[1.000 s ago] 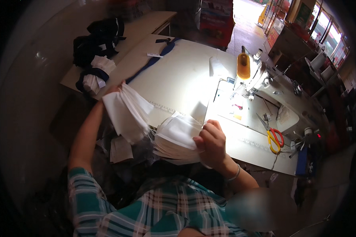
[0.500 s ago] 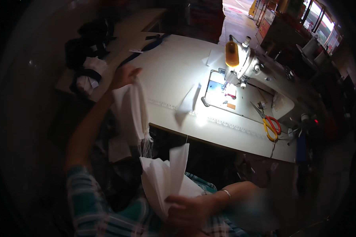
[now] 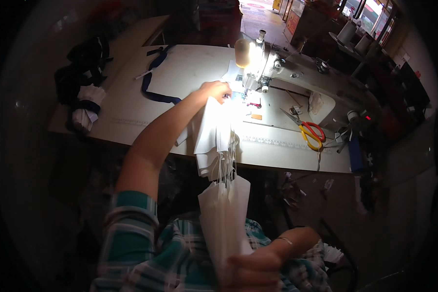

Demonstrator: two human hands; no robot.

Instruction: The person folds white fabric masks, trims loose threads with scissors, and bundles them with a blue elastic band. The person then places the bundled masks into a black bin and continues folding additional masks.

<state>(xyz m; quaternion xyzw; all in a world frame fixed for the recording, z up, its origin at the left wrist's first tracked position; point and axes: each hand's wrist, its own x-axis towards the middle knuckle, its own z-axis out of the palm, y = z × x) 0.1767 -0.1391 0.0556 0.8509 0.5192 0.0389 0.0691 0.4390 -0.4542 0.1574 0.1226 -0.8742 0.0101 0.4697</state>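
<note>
Several white fabric pieces (image 3: 210,130) hang in folds from my left hand (image 3: 216,91), which is closed on their upper end beside the sewing machine's lit needle area. Loose white threads (image 3: 227,163) run down from them to a second bunch of white fabric (image 3: 224,209) in front of my body. My right hand (image 3: 254,270), somewhat blurred, is closed around the lower end of that bunch. The sewing machine (image 3: 297,80) stands just right of my left hand, its lamp glaring on the cloth.
Scissors with red and yellow handles (image 3: 312,135) lie right of the needle area. A clear ruler strip (image 3: 282,142) runs along the table's front (image 3: 267,158). A dark blue strap (image 3: 153,87) lies at the left, near a tied white bundle (image 3: 88,104) and dark cloth (image 3: 82,65).
My left hand has moved right with its fabric, from the table's left side to the needle area. The threads between the two bunches now look stretched. The view has shifted.
</note>
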